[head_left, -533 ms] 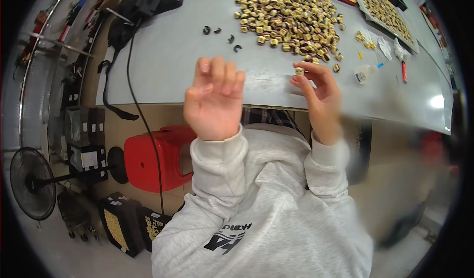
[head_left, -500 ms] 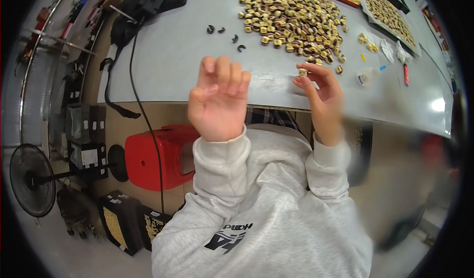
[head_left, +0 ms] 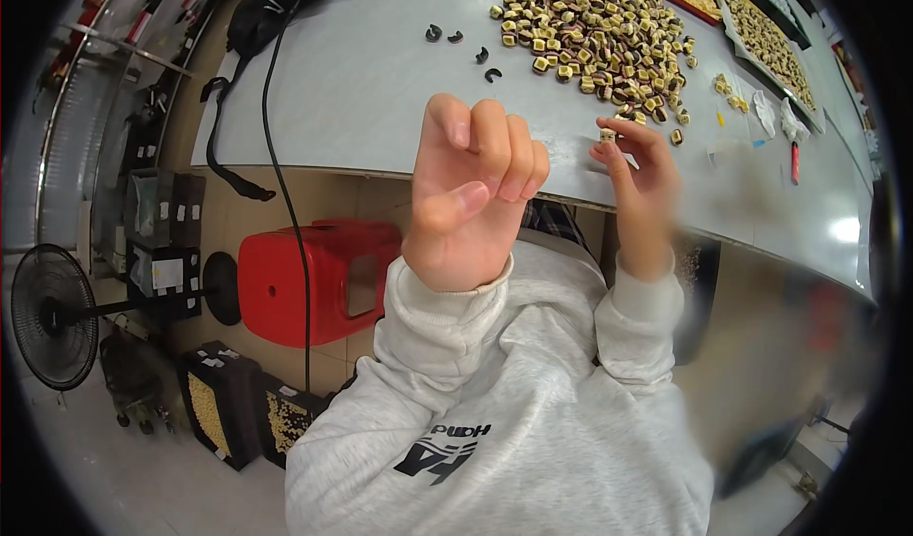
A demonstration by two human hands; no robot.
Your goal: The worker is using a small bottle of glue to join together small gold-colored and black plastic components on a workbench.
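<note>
In my right hand (head_left: 644, 179), a small cream-coloured piece (head_left: 608, 136) with dark marks is pinched between thumb and fingertips, above the near edge of the table. My left hand (head_left: 475, 198) hovers nearer to me, palm up, its fingers loosely curled and the thumb apart from them; nothing shows in it. Just beyond my right hand spreads a large pile of small blocky pieces (head_left: 590, 37), pale yellow with dark sides. Several black curved pieces (head_left: 493, 76) lie left of the pile.
The grey table (head_left: 371, 89) also carries a red-rimmed tray (head_left: 699, 8), a tray of dark-and-yellow pieces (head_left: 768, 41), and a red-handled tool (head_left: 795, 163). A black cable (head_left: 271, 108) hangs over the edge. Below stand a red stool (head_left: 285, 274) and a fan (head_left: 52, 315).
My left hand has come up and to the right, and its fingers have curled more. The right hand keeps its pinch on the cream piece. The whole view has shifted slightly.
</note>
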